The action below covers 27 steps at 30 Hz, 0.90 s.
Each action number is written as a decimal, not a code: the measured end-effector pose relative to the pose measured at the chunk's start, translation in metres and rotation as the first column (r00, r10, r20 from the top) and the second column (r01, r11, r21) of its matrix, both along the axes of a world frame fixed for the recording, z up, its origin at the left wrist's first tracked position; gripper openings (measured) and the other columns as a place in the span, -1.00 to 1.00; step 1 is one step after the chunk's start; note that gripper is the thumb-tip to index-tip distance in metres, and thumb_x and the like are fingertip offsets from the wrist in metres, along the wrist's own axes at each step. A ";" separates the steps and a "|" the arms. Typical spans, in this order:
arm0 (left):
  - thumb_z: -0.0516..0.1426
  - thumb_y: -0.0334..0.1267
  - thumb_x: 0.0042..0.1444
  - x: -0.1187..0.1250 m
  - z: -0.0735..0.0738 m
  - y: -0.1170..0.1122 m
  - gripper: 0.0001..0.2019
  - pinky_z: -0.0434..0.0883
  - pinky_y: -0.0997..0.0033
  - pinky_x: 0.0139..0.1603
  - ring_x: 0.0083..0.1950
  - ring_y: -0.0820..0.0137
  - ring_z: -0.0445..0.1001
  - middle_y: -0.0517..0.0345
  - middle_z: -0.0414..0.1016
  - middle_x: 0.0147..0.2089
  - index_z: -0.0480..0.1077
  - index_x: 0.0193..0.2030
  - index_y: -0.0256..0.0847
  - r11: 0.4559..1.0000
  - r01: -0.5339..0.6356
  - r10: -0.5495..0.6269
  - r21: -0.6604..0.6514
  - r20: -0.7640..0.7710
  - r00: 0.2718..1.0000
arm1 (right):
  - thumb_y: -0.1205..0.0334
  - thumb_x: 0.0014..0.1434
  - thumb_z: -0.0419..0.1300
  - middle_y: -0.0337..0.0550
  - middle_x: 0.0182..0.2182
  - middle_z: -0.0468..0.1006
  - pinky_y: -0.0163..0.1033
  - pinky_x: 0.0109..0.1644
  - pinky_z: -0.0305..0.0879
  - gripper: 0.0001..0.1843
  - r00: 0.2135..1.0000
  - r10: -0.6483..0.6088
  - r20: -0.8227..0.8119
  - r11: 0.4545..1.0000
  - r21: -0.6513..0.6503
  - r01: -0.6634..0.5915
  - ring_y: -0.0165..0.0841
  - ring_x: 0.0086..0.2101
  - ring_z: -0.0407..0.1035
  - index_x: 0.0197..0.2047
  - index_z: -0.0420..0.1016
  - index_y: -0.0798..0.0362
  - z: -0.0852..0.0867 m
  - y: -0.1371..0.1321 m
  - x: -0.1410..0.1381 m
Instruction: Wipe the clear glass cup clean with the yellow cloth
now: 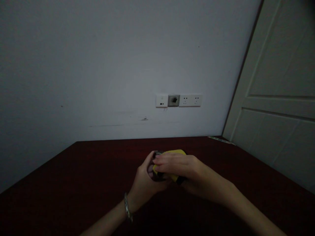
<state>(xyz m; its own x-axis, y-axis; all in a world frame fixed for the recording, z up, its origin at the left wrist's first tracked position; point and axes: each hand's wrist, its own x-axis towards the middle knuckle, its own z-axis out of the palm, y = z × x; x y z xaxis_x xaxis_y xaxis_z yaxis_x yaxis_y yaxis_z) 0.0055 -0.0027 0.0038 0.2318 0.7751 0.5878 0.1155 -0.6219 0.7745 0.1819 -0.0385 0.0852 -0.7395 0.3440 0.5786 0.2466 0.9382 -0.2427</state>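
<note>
My left hand [145, 183], with a bracelet at the wrist, curls around a dark-edged round thing [150, 170] that looks partly see-through. My right hand [189, 165] lies over a yellow-and-black thing [178, 152], with its fingers closed against it. Both things meet between my hands, above the table. In the dim light and behind my fingers, the exact kind of either thing cannot be made out. The fingertips of my right hand reach to the edge of the round thing.
Beneath my hands is a dark red table [86, 177] reaching back to a pale wall [110, 65]. White socket plates [190, 100] and a grey plate with a dark knob [173, 100] are on the wall. A panelled door [278, 98] stands right. A thin patterned strip [221, 140] lies at the back right edge.
</note>
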 end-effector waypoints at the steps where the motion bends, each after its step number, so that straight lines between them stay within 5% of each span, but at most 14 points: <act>1: 0.31 -0.40 -0.28 -0.001 0.000 0.001 -0.23 0.57 0.21 -0.11 0.00 0.14 0.52 -0.06 0.51 0.02 0.15 0.15 -0.20 1.000 0.009 -0.009 -0.009 0.013 1.000 | 0.69 0.06 0.01 -0.08 0.09 0.44 -0.19 0.26 0.17 -0.42 1.000 0.015 0.013 1.000 -0.004 -0.015 -0.40 0.14 0.24 0.11 0.35 0.10 0.001 -0.001 -0.001; 11: 0.35 -0.36 -0.37 0.002 0.010 -0.014 -0.11 0.43 0.12 0.11 0.16 0.08 0.38 -0.16 0.37 0.16 0.14 0.19 -0.28 1.000 0.016 -0.016 0.004 -0.028 0.999 | 0.67 0.08 0.03 -0.15 0.13 0.40 -0.08 0.26 0.18 -0.36 0.982 -0.114 -0.150 0.993 0.010 0.117 -0.36 0.16 0.22 0.18 0.29 0.00 -0.013 0.012 0.008; 19: 0.35 -0.37 -0.35 0.002 0.014 -0.011 -0.20 0.54 0.21 -0.09 0.02 0.08 0.50 -0.12 0.52 -0.02 0.20 0.13 -0.27 0.975 0.094 -0.064 -0.202 0.153 0.986 | 0.68 0.06 0.04 -0.09 0.13 0.40 -0.08 0.29 0.13 -0.36 0.998 0.052 0.023 0.999 -0.010 -0.052 -0.33 0.18 0.20 0.17 0.31 0.03 0.005 -0.006 0.002; 27: 0.35 -0.32 -0.30 0.001 0.015 -0.016 -0.18 0.45 0.21 0.06 0.12 0.12 0.42 -0.14 0.40 0.13 0.17 0.17 -0.27 0.999 0.040 -0.039 -0.018 0.053 0.998 | 0.53 0.17 0.11 -0.17 0.07 0.47 -0.04 0.23 0.22 -0.51 0.976 -0.092 -0.197 0.996 -0.012 0.091 -0.31 0.10 0.31 0.12 0.37 -0.07 -0.006 0.008 0.003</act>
